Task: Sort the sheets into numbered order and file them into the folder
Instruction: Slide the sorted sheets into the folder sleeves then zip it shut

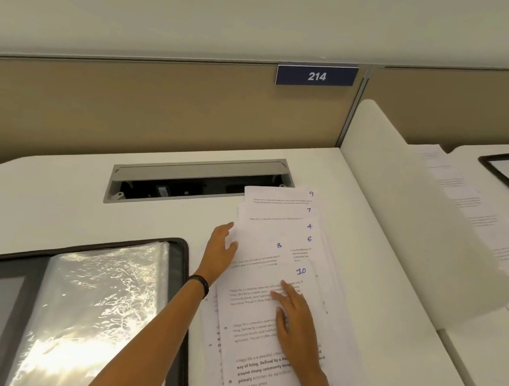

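Lying fanned, white printed sheets [238, 333] w/ purple handwritten nos.

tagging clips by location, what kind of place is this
Probably an office or study hall with numbered places: a sign reading 214 on the tan partition, a white divider, and a cable slot in the desk.

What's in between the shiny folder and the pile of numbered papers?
In the head view, only a narrow strip of white desk, crossed by the left hand touching the papers beside the folder.

White desk [40, 206], tan partition [125, 108]
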